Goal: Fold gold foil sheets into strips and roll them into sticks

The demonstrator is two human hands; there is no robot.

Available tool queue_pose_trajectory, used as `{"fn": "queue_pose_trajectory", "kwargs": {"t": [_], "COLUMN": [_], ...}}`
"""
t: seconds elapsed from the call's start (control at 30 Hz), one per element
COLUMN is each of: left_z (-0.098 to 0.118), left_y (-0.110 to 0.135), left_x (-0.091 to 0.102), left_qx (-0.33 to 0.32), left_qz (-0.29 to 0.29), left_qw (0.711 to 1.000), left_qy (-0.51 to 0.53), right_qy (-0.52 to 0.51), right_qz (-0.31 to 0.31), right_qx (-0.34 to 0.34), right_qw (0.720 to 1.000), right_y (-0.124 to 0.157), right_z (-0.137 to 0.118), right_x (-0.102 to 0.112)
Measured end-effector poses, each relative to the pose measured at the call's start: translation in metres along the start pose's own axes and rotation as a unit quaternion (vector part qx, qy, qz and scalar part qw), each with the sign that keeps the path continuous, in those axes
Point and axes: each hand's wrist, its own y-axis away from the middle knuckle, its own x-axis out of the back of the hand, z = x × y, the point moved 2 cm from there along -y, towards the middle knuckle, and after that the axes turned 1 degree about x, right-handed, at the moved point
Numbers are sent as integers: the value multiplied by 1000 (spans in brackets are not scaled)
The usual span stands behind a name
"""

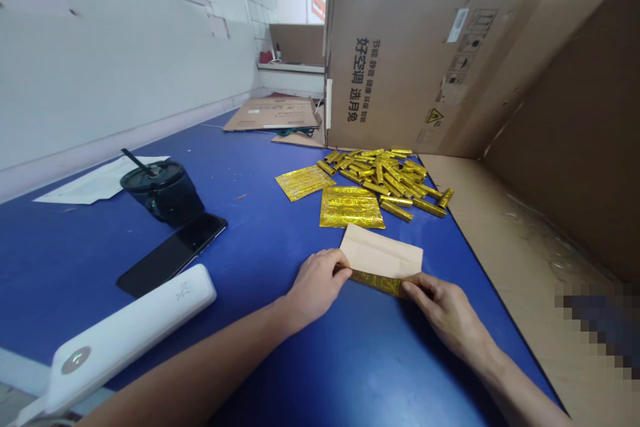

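Note:
Between my two hands is a sheet of gold foil paper, its plain beige back facing up and its near edge turned over so that a gold strip shows. My left hand pinches the left end of that folded edge. At the right end, my right hand grips the same edge between thumb and fingers. Just beyond lies a flat stack of gold foil paper, gold side up, with another gold sheet to its left. Behind them is a pile of rolled gold paper tubes.
On the left are a dark mug with a stick in it, a black phone, a long white device and white paper. A large cardboard box stands behind the pile. Flat cardboard lies farther back.

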Motion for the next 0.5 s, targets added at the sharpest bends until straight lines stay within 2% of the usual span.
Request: {"fn": "queue_pose_trajectory", "kwargs": {"t": [0.2,0.5], "left_z": [1,2], "left_y": [0,-2], "left_x": [0,-6], "left_qx": [18,22], "left_qz": [15,-21], "left_qw": [999,993], "left_qy": [-42,-110], "right_qy": [78,176], "right_qz": [10,11], "right_qx": [-30,-23], "right_qw": [996,984], "right_y": [1,2], "right_z": [-1,-4], "right_x": [0,-4]}}
